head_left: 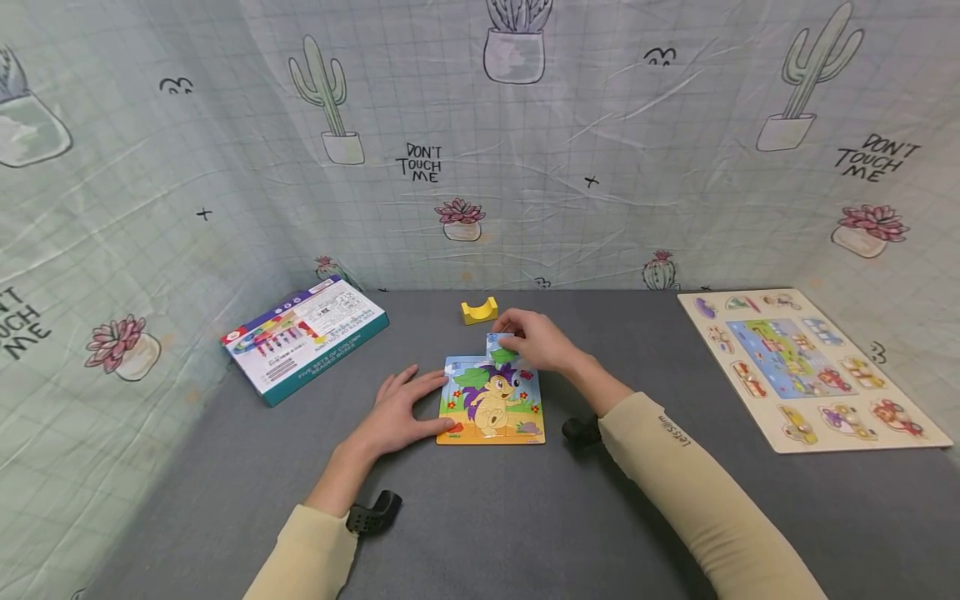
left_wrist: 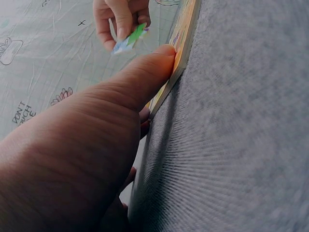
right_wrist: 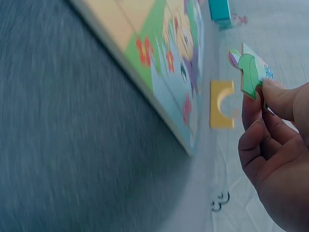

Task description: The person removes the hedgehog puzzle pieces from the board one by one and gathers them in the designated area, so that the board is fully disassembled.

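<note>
A hedgehog jigsaw puzzle (head_left: 491, 408) lies flat on the dark grey table, its picture showing flowers, grass and blue sky. My left hand (head_left: 401, 412) rests along its left side, fingers spread, with the thumb (left_wrist: 157, 60) on the lower left corner. Over the top edge, my right hand (head_left: 543, 340) pinches a puzzle piece (right_wrist: 250, 72) between thumb and fingers. That piece carries a green leaf, some blue and a bit of purple. Both wrist views show it lifted above the board, tilted.
A yellow block (head_left: 478, 312) with a curved notch stands just behind the puzzle. To the left lies a teal-edged beaded-boxes carton (head_left: 303, 337). A large wooden picture board (head_left: 768, 421) with several inset pieces lies at the right. Cactus-print cloth (head_left: 525, 208) hangs behind the table.
</note>
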